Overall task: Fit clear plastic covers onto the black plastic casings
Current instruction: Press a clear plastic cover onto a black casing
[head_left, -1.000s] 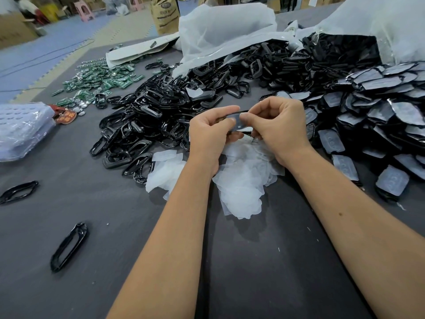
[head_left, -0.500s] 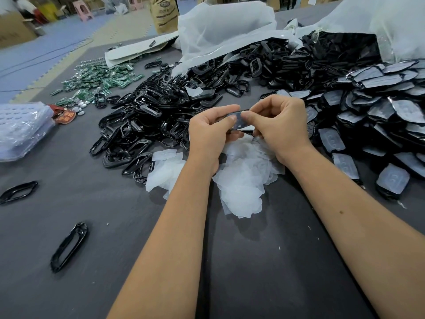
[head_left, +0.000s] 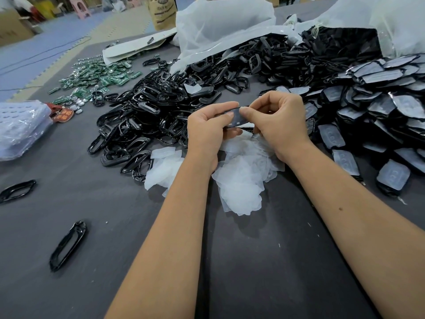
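Spanning hands (head_left: 247,125), casing (head_left: 236,118) lengthwise left-right

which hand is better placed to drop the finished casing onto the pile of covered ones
Right, probably. The right hand already pinches the casing, and the covered pile lies directly on its side; the left hand would have to cross over.

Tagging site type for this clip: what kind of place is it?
Likely a small factory assembly floor: heaps of black casings, finished covered ones, loose green circuit boards, sacks behind.
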`<state>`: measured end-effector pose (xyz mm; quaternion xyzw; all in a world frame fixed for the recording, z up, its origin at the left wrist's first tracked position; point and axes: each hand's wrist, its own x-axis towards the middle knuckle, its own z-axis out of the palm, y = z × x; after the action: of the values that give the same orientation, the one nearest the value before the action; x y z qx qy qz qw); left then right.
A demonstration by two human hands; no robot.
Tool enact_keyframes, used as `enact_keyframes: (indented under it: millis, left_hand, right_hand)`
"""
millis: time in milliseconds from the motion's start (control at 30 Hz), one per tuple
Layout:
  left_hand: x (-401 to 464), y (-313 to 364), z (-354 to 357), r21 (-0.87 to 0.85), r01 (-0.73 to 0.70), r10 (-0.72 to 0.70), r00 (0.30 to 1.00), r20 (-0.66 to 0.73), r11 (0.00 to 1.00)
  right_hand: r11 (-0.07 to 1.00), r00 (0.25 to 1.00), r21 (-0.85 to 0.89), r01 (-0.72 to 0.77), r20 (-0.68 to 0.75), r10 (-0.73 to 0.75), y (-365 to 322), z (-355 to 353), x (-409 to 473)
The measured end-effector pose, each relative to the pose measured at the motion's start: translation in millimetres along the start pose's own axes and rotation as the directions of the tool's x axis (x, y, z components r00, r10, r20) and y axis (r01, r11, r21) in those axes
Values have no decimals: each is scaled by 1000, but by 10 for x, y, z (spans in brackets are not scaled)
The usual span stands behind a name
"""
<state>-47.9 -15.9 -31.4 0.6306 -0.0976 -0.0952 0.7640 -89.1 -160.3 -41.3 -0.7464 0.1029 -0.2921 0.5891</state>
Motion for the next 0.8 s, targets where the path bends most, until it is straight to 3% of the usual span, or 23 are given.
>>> enact_keyframes:
  millis: [400, 567, 667, 800]
  left_hand:
    - [1, -17, -16, 28, -22, 21, 1000, 20, 999]
    - [-4, -19, -32, 11, -40, 40, 998, 40, 999]
    - [-11, -19, -31, 0, -50, 50, 996, 67, 999]
    - [-20, -17, -34, -6, -69, 69, 991, 113, 998]
  right_hand:
    - [998, 998, 17, -55, -15, 55, 7, -7, 3]
    - [963, 982, 220, -154, 141, 125, -54, -86, 14]
    - [955, 967, 241, -172, 227, 117, -65, -101, 8]
    - [962, 970, 226, -151, 220, 100, -69, -87, 6]
